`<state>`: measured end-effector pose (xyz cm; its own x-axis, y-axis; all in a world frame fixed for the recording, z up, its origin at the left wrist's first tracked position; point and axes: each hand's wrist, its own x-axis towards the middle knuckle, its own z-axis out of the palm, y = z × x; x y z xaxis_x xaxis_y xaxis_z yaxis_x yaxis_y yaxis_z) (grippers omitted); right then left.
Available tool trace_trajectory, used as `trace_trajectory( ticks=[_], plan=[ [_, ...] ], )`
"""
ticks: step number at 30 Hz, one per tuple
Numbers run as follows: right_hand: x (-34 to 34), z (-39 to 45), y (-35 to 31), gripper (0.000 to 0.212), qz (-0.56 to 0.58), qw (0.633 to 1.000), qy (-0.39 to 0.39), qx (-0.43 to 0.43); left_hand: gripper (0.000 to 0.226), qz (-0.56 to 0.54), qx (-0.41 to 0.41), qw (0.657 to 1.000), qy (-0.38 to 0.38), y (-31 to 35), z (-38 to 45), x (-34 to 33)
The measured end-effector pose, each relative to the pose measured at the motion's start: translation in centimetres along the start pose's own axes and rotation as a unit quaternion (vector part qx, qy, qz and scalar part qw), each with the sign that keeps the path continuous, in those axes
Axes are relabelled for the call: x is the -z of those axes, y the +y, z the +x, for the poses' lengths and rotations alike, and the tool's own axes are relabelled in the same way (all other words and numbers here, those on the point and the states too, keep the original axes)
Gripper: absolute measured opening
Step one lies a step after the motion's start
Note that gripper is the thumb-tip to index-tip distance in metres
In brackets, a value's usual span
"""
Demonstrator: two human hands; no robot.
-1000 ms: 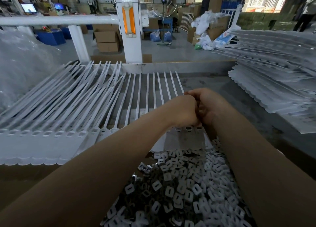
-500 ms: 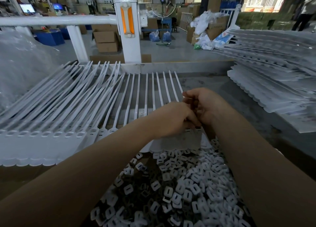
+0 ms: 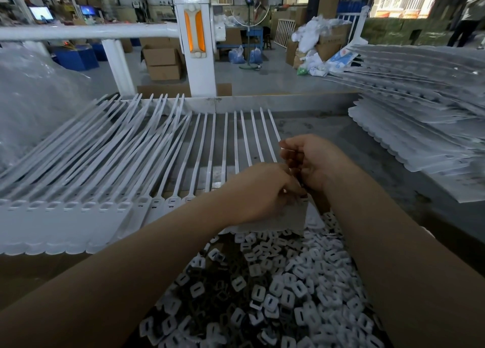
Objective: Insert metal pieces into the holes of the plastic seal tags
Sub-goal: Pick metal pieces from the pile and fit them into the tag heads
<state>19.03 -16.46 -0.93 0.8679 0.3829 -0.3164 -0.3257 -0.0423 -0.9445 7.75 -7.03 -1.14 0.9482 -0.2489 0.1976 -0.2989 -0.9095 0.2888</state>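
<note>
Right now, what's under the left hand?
The left hand rests on the near end of a white sheet of seal tags. The tag heads and holes beneath it are covered, so any metal piece there cannot be seen.

A single wide-angle view, worn on the person's head, looks forward and steeply down over both forearms. It sits close: the arms fill the lower corners, and the left hand [image 3: 258,194] and right hand [image 3: 312,161] meet near the picture's middle. Nearer the camera than the hands lies a heap of small white pieces [image 3: 283,287]; beyond the hands the tabletop [image 3: 328,127] runs to a white post [image 3: 195,67] and the workshop floor [image 3: 265,78]. Straight edges bow toward the borders.
</note>
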Motion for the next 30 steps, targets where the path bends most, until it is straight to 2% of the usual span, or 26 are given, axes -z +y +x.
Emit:
trace_trajectory(
  ticks=[5, 14, 18, 22, 26, 30],
  plan=[
    [0.1, -0.1, 0.0, 0.009, 0.003, 1.0, 0.0, -0.005, 0.029, -0.114, 0.066, 0.991, 0.002, -0.3, -0.3, 0.3],
    [0.1, 0.1, 0.1, 0.011, -0.007, 1.0, 0.004, 0.001, 0.027, -0.083, 0.056, 0.994, -0.035, 0.6, -0.3, 0.8],
    [0.2, 0.2, 0.2, 0.012, 0.014, 1.0, -0.004, -0.005, 0.027, -0.092, 0.061, 0.994, 0.001, 0.9, -0.8, 1.3],
    [0.2, 0.4, 0.2, 0.014, 0.001, 1.0, 0.003, 0.001, 0.022, -0.149, 0.037, 0.988, -0.006, 1.8, -1.5, 1.6],
    [0.1, 0.4, 0.2, 0.014, -0.023, 1.0, 0.003, -0.004, 0.024, -0.095, -0.02, 0.994, -0.045, 2.4, -1.8, 1.0],
    [0.1, 0.5, 0.2, 0.014, -0.029, 1.0, 0.005, -0.003, 0.02, -0.07, -0.033, 0.996, -0.036, 2.4, -1.8, 0.6]
  ],
)
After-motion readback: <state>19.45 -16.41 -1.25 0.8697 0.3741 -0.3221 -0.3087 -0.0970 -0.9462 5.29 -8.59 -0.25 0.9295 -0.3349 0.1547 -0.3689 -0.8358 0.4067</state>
